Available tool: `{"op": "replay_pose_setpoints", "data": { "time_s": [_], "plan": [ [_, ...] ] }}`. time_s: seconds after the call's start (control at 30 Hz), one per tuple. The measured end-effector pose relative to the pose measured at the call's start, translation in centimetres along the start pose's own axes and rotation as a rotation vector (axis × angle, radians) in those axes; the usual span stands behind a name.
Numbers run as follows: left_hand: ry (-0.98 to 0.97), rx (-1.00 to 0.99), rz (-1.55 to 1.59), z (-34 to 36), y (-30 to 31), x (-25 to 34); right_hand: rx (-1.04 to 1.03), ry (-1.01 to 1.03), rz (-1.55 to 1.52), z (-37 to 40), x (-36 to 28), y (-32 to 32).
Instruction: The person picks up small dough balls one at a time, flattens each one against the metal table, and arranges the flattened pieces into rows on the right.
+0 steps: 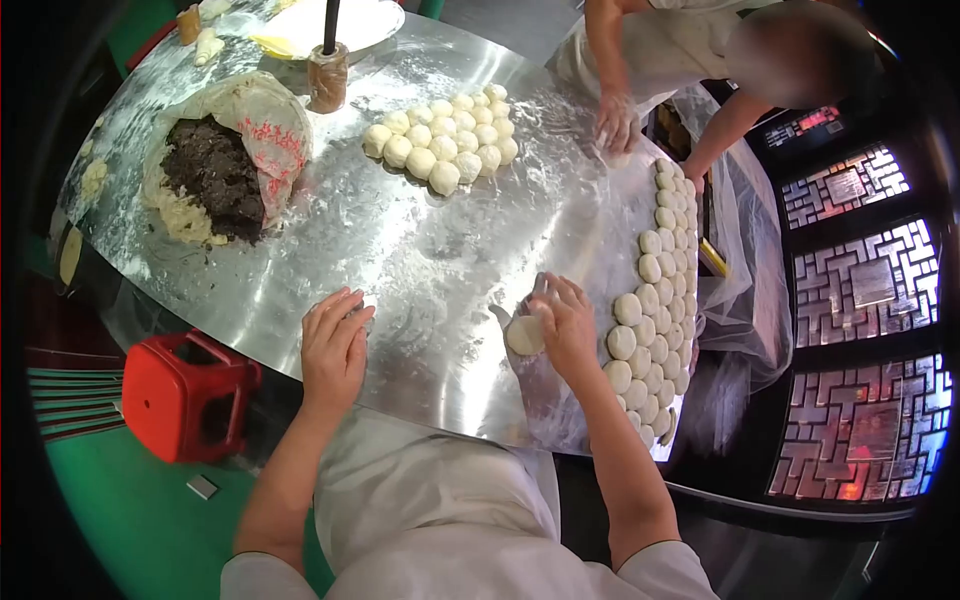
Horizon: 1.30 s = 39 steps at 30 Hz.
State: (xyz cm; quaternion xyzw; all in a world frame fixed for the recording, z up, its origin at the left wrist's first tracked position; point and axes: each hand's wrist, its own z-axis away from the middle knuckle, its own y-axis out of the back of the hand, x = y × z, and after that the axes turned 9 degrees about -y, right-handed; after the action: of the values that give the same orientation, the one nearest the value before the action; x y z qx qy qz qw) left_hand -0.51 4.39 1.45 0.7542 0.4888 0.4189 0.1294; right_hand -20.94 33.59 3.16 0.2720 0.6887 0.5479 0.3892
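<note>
My left hand (335,345) is over the metal table near its front edge, fingers loosely bent and slightly apart. A small pale spot shows beside its fingertips, too unclear to name. To the right, my right hand (566,325) has its fingers curled in, with the thumb side against the edge of a flat, round dough piece (525,335). Rows of flattened dough rounds (648,297) line the table's right edge, close to this hand. Farther back sits a group of round dough balls (443,147).
A plastic-lined heap of dark filling (212,170) stands at the left, near a brown container (327,80) with a dark stick. A co-worker's hand (617,122) rests at the table's far right. The floured metal table (400,245) has a red stool (165,398) beside it.
</note>
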Motion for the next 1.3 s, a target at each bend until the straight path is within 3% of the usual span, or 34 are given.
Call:
{"op": "replay_pose_setpoints", "data": {
  "time_s": [0.03, 0.1, 0.13, 0.2, 0.27, 0.47, 0.53, 0.63, 0.73, 0.8, 0.87, 0.9, 0.97, 1.0, 1.1, 1.17, 1.3],
  "plan": [
    [0.009, -0.007, 0.003, -0.1, 0.0, 0.1, -0.006, -0.015, 0.004, 1.4, -0.2, 0.4],
    [0.011, -0.044, 0.018, -0.3, 0.0, 0.3, -0.099, -0.147, -0.386, 4.4, -1.4, 1.1],
    [0.012, -0.041, 0.01, -0.4, 0.0, 0.3, -0.109, -0.161, -0.392, 5.5, -1.9, 1.4],
    [0.02, -0.053, 0.004, -0.2, 0.1, 0.3, -0.109, 0.116, -0.481, 7.3, -3.0, 2.4],
    [0.01, -0.06, -0.015, -0.2, -0.1, 0.2, -0.163, 0.117, -0.491, 7.9, -3.6, 3.5],
    [0.003, -0.078, -0.035, -0.2, -0.2, 0.1, -0.09, 0.059, -0.337, 5.1, -7.3, 2.6],
    [0.005, -0.071, -0.031, -0.1, -0.4, 0.1, 0.077, 0.145, -0.019, 4.6, -8.2, -1.3],
    [0.017, -0.08, -0.033, -0.1, 0.1, 0.3, -0.054, 0.066, -0.079, 4.4, -6.5, -2.0],
    [0.028, -0.07, -0.026, -0.2, 0.2, 0.1, -0.114, 0.063, 0.038, 6.8, -4.5, 1.8],
    [0.017, -0.078, -0.009, -0.1, -0.1, 0.0, -0.152, 0.081, -0.249, 9.3, -3.8, 2.2],
    [0.044, -0.099, 0.003, 0.3, -0.2, -0.3, -0.269, -0.126, -0.461, 12.7, -3.4, 2.2],
    [0.041, -0.111, 0.006, 0.3, -0.1, -0.4, -0.266, -0.135, -0.465, 13.3, -2.9, 2.5],
    [0.035, -0.126, -0.003, 0.3, 0.0, -0.5, 0.145, -0.037, -0.306, 14.8, -0.9, 3.8],
    [0.031, -0.13, -0.003, 0.4, 0.0, -0.5, 0.173, -0.005, -0.261, 15.4, 0.6, 4.4],
    [0.027, -0.129, -0.007, 0.3, -0.2, -0.4, 0.064, -0.027, -0.209, 17.0, 3.6, 6.8],
    [0.043, -0.149, -0.009, 0.2, -0.2, -0.3, 0.008, -0.206, -0.31, 18.8, 5.6, 6.7],
    [0.037, -0.16, -0.043, 0.4, -0.4, -0.6, -0.04, -0.143, -0.067, 15.4, 3.0, 7.7]
  ]
}}
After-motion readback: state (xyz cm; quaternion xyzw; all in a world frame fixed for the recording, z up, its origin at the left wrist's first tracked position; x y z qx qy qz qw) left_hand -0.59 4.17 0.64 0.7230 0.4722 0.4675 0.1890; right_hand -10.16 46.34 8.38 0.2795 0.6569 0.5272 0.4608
